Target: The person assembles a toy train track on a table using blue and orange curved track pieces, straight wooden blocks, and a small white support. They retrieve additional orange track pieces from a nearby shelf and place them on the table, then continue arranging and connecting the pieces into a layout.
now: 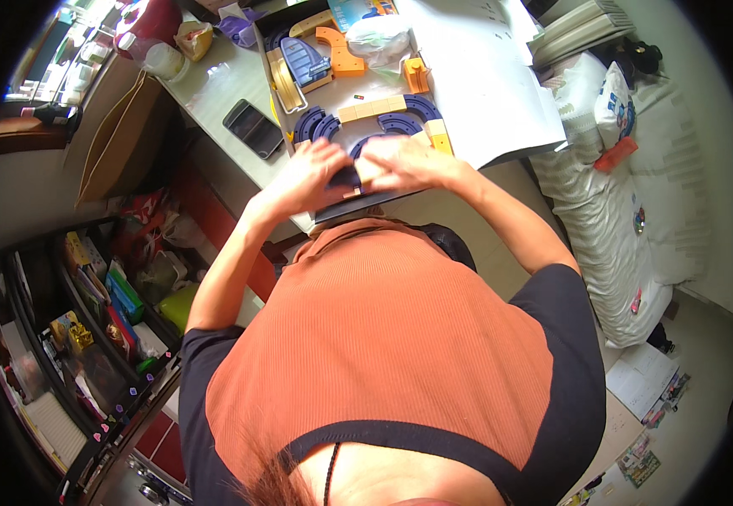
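looking into a shallow, dark-edged box (pixel 375 203). can see the left hand (pixel 309 175) curled in toward a dark blue curved track piece (pixel 345 177) at the near end of the box, and the right hand (pixel 407 163) with bent fingers over a pale tan piece (pixel 369 170) just beside. pretty blurry down there, so can't tell a real grasp from a light touch with either hand.

as for handling: guessing light and stiff, likely hard plastic or wood, so no worries about sagging or squashing. maybe a bit slick on the smooth faces. would pinch the curved one by its inner and outer edges around the middle, and keep fingertips off the end joints, probably the most fragile bit. would take the straight tan track (pixel 372 108) by its long sides. also would go easy around the far right blue curve (pixel 421 107); could shift with a knock.
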Demonstrator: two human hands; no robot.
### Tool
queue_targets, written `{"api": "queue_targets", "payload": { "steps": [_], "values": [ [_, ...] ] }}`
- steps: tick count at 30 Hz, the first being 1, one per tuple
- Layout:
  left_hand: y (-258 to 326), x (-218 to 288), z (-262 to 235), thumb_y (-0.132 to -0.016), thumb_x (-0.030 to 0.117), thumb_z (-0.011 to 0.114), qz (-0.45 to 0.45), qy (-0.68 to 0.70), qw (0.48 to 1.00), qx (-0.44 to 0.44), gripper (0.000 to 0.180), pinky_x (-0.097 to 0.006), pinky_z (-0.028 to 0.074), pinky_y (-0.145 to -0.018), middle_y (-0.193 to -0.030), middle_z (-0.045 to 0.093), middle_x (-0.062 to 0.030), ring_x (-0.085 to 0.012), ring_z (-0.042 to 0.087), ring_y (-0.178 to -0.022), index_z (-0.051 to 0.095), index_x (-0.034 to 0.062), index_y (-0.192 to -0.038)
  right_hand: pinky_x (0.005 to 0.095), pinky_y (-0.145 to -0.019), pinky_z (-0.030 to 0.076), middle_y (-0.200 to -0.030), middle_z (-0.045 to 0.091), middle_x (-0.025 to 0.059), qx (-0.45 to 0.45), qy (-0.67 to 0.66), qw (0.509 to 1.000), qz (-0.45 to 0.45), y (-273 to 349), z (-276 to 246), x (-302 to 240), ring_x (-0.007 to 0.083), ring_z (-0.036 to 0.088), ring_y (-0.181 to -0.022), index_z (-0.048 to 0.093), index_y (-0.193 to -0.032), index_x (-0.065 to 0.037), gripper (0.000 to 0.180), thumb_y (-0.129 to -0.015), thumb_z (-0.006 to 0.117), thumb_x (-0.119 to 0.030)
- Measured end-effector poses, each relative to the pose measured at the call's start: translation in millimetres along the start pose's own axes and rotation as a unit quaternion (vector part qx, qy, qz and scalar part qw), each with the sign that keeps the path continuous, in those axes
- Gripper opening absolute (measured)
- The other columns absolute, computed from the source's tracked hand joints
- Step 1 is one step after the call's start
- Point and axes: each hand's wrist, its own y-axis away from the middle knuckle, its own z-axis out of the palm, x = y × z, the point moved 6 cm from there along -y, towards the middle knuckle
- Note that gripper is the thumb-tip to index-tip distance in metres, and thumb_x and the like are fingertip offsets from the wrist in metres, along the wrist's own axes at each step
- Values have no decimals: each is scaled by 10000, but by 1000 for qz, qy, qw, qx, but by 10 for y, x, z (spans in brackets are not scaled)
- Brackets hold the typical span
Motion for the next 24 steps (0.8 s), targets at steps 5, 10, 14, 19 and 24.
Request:
{"api": "queue_targets", "payload": {
  "steps": [5,10,14,19,24],
  "values": [
    [523,629,-101,-844,387,771,-17,122,992,2,456,-431,481,-741,-865,574,-163,-355,583,-811,582,4,-1004,457,-783,528,-923,642,228,-107,-198,974,5,288,116,-809,415,660,-885,592,-1049,-9,487,-941,641,-481],
    [807,878,-153,-877,356,739,35,141,988,58,401,-386,512,-658,-792,557,-132,-298,587,-749,615,-17,-958,429,-787,538,-1000,673,212,-71,-162,982,-59,379,100,-1266,386,677,-923,585,-1140,-14,385,-956,632,-348],
    [919,825,-161,-904,359,640,55,208,976,43,389,-378,458,-612,-764,510,-118,-280,496,-674,619,-28,-931,389,-729,553,-913,644,146,-72,-135,986,-67,415,164,-1374,315,678,-836,555,-992,-20,279,-962,585,-296],
    [967,935,-198,-819,285,620,46,140,988,57,263,-352,461,-642,-783,515,-84,-251,504,-721,565,32,-859,381,-660,557,-865,626,110,-17,-115,991,-68,460,149,-1454,278,673,-781,548,-954,-50,236,-968,580,-283],
    [1027,1109,-317,-745,295,638,105,-5,990,99,277,-347,456,-631,-784,516,-55,-233,517,-727,578,52,-866,367,-642,562,-876,642,89,44,-98,989,-103,506,128,-1502,249,684,-793,553,-960,-66,233,-975,570,-298]
  ]
}}
